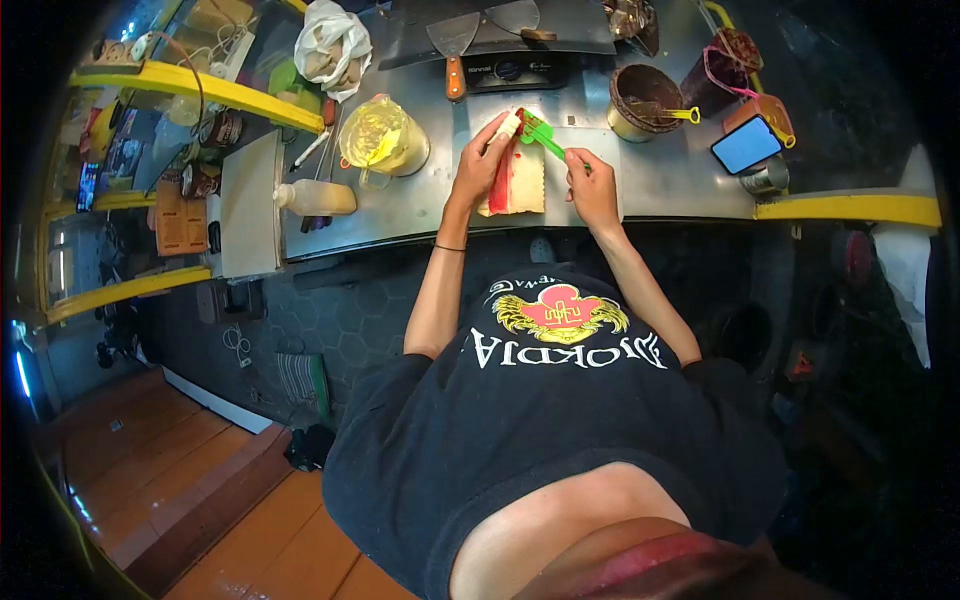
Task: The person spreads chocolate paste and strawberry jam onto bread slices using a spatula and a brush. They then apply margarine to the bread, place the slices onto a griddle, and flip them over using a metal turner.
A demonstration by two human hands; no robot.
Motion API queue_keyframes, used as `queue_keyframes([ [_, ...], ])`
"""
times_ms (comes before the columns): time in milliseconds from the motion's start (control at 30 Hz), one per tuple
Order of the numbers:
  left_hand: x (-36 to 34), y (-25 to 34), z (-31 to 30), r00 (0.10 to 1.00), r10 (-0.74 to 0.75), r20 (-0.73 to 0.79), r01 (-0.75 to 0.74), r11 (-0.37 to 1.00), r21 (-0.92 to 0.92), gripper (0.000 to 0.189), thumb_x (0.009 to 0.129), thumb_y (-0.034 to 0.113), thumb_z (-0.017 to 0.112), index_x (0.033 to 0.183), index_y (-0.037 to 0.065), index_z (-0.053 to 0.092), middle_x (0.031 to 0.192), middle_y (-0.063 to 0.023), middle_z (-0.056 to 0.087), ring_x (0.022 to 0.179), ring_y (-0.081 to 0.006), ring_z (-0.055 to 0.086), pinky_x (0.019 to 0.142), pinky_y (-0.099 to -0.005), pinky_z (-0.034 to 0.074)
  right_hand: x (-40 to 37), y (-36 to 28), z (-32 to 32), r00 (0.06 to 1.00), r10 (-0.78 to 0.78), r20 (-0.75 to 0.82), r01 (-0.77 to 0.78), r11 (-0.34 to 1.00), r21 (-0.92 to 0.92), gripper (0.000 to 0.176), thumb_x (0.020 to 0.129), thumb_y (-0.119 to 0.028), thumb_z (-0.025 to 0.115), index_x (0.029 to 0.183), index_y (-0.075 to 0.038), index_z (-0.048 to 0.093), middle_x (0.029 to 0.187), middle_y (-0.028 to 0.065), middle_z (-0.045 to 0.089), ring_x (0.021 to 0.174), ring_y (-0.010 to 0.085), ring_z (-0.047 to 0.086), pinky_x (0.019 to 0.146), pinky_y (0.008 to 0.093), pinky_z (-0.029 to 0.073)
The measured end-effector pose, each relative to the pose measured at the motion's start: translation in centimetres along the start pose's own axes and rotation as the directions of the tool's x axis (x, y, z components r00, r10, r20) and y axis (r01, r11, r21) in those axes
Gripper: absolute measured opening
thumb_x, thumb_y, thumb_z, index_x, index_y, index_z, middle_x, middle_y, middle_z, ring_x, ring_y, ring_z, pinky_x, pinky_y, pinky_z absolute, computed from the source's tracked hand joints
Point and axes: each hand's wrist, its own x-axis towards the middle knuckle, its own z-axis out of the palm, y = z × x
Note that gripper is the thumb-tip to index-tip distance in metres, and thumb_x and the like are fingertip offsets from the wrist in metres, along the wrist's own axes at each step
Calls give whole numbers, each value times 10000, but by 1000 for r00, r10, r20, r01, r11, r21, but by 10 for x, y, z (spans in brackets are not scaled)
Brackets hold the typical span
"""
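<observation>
metal counter (665, 182) | yellow frame (205, 93) | hexagon-patterned floor (375, 285) | orange tiles (255, 540) | bluish light strip (22, 372)

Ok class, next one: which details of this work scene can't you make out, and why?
All in the head view:
- End of the green spatula handle: hidden inside the right hand.
- Part of the bread: covered by the left hand.
- Whether the cream piece at the left fingertips joins the bread: too small.
- Far side of the griddle: cut off by the top edge.
- Stove small print: too small.
</observation>
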Motion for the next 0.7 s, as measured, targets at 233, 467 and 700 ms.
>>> queue_keyframes([
  [233, 2, -13, -4, 1000, 5, 8, -5, 1000, 19, 437, 1008, 231, 521, 1388, 15, 509, 1300, -144, 597, 1148, -211, 603, 990, -288, 447, 4, -2, -3, 995, -35, -94, 45, 993, 113, 305, 1008, -245, 543, 1099, 30, 638, 633, -38, 448, 546, 33, 420, 461, 220, 412],
  [467, -5, -20, -15, 989, -137, 61, 143, 740, -657, 426, 1058, 254, 324, 1424, 48, 389, 1273, -124, 583, 1101, -226, 629, 934, -375, 542, 0, 6, -17, 1000, 21, 7, -21, 999, -33, 266, 1000, -261, 542, 1043, -24, 656, 603, -32, 483, 499, 45, 465, 435, 238, 410],
  [700, -6, 13, 12, 994, -71, -89, 53, 980, -191, 506, 1038, 173, 395, 1519, 56, 291, 1407, -126, 504, 1201, -180, 559, 984, -294, 472, -6, -14, 0, 986, -164, -21, 152, 950, -273, 272, 995, -244, 542, 1054, -1, 650, 618, 39, 556, 519, 103, 513, 486, 288, 411],
])
